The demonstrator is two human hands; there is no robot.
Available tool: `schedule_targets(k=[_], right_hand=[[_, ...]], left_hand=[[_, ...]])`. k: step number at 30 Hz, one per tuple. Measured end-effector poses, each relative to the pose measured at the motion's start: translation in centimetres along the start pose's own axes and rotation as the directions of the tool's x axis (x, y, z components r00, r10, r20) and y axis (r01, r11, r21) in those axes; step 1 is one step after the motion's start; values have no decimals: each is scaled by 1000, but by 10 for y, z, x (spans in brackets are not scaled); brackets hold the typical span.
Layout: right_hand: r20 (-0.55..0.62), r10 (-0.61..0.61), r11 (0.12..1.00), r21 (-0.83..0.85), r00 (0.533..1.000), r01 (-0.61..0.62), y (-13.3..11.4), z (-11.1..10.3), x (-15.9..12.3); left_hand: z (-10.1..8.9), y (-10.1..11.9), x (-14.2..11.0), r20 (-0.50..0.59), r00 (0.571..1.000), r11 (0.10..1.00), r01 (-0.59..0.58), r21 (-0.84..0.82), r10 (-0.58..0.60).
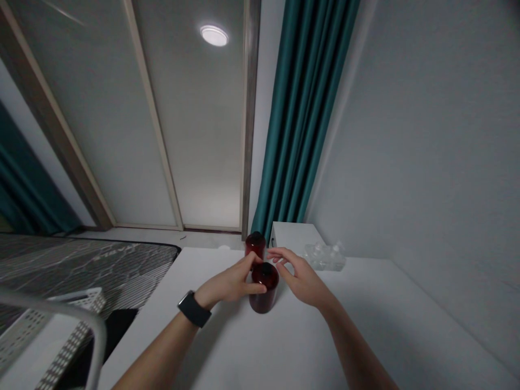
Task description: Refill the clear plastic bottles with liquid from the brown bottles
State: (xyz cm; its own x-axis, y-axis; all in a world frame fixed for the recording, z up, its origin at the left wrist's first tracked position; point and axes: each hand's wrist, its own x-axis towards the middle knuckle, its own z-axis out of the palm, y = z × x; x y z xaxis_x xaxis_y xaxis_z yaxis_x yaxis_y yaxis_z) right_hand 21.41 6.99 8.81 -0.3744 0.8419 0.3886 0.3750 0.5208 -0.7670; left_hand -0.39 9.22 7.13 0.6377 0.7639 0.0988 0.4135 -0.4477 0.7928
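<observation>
Two dark red jars stand on a white table [365, 336]. My left hand [227, 284], with a black watch on its wrist, wraps its fingers round the near jar [264, 295] from the left. My right hand [298, 276] is beside that jar on the right, fingers stretched out and apart, just touching or close to its rim. The far jar [255, 245] stands just behind, partly hidden by my fingers.
A clear plastic packet [325, 255] lies at the back of the table by the wall. A white box [292, 235] stands behind it near a teal curtain [303, 119]. A white basket and rail [60, 319] are at the lower left, over a grey patterned mat [81, 265].
</observation>
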Motion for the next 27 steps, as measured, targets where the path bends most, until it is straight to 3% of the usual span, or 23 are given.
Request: schedule_targets(k=[7, 12, 16, 18, 23, 27], right_hand=[[-22, 17, 999, -51, 1000, -18, 0, 4, -1], [97, 14, 987, -159, 995, 2, 1, 5, -2], [171, -5, 987, -156, 985, 32, 0, 7, -2], [161, -7, 985, -169, 987, 35, 1, 10, -2], [-29, 3, 970, -244, 1000, -10, 3, 22, -3], [93, -2, 981, -191, 996, 20, 5, 16, -3]], left_hand=[[0, 0, 0, 0, 1000, 1000, -6, -6, 6], [0, -1, -1, 13, 999, 999, -45, -23, 45], [0, -2, -2, 24, 1000, 999, -10, -39, 11], [0, -2, -1, 24, 1000, 999, -4, -41, 5], [1, -3, 0, 19, 999, 999, -24, -40, 25], [0, -6, 0, 30, 999, 998, -23, -56, 25]])
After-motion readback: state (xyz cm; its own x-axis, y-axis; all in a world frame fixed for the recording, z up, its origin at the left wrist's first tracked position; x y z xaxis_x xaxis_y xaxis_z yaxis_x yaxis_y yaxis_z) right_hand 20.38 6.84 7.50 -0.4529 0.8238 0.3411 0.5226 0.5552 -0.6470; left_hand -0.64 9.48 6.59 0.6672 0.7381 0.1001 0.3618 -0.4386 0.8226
